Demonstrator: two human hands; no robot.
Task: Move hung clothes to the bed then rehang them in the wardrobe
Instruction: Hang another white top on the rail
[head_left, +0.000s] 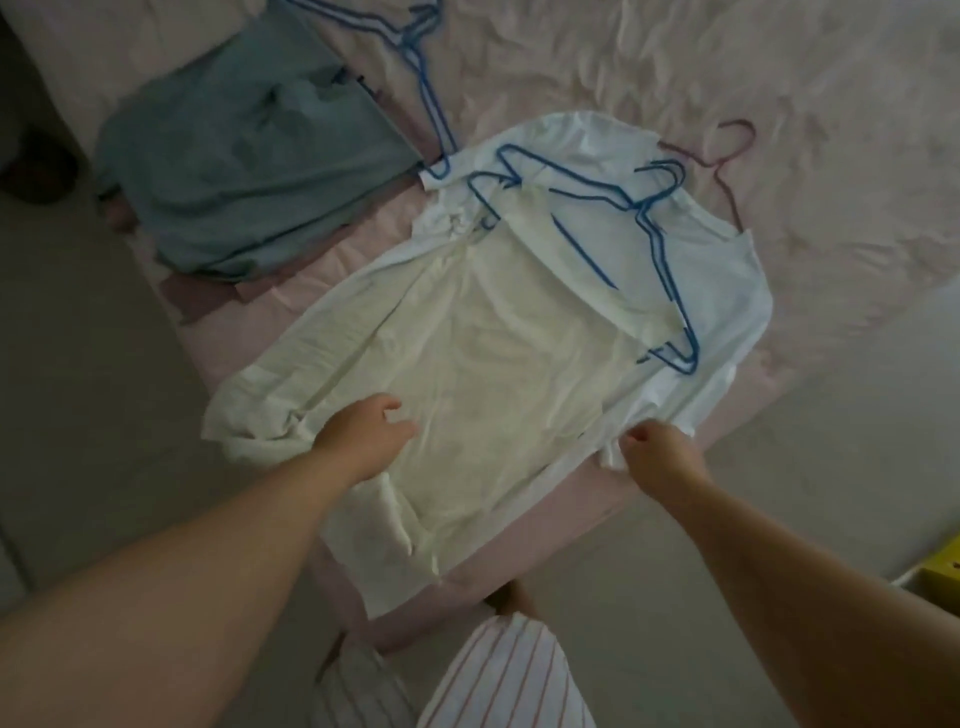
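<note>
A pale cream shirt (483, 374) lies spread flat on the corner of the pink bed (675, 78), on top of a white garment (727, 291) whose edges show around it. Blue hangers (649, 228) rest on the shirt's upper part. My left hand (369, 431) rests on the cream shirt near its lower left, fingers relaxed. My right hand (660, 452) pinches the white fabric at the lower right edge.
A folded teal garment (249, 166) lies on the bed at the upper left, with another blue hanger (426, 88) beside it. A dark pink hanger (727, 161) lies right of the shirts. The floor (104, 364) surrounds the bed corner. A yellow object (943, 571) sits at the right edge.
</note>
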